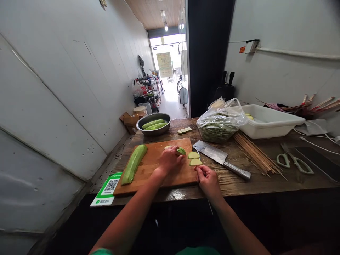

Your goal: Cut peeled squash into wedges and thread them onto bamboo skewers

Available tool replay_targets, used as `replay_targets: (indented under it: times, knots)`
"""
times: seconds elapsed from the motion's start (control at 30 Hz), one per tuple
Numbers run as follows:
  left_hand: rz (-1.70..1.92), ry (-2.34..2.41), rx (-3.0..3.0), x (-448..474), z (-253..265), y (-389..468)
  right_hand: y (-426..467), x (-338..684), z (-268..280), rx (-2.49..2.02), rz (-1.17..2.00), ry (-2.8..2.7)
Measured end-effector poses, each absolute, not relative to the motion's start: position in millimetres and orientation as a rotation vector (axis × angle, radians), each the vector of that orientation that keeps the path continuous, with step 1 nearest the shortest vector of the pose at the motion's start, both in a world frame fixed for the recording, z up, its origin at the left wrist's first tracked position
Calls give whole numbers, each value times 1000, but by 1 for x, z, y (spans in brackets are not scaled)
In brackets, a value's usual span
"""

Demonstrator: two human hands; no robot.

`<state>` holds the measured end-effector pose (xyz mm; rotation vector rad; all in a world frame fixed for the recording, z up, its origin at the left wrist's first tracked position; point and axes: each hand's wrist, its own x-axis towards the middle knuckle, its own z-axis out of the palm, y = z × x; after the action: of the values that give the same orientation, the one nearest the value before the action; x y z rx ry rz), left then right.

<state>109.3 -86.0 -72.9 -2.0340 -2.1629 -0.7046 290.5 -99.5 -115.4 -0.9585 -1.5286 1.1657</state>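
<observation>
As we list the table from its near side, we enter first one wooden cutting board, lying flat.

On its right part, one left hand: fingers bent over a small stack of zucchini slices; whether they grip or merely rest, we cannot tell, the hand being blurred and hiding part of the stack.

At the board's right edge, one right hand: thumb and fingers pinched together on a thin stick, whose lower end shows below the hand. Just beyond the fingertips we count two pale, green-edged pieces, one behind the other.

On the board's left side, one long zucchini, lying aslant. Behind the board, one metal bowl holding more zucchini, and near it a short row of small slices.

To the right we record: one cleaver, handle toward us; one clear plastic bag of green vegetables; one white tub; one bundle of sticks; one pair of scissors. At the board's left edge, one green and white card.
</observation>
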Motion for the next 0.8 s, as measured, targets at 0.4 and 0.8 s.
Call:
replay_targets:
  times: [0.4, 0.8]
  knots:
    - [-752, -2181, -2023, 116, -80, -74, -101, 293, -113, -936, 1218, -1522]
    - [-1046, -2258, -2061, 87, -88, -107, -106, 295, -111, -929, 1129, -1696]
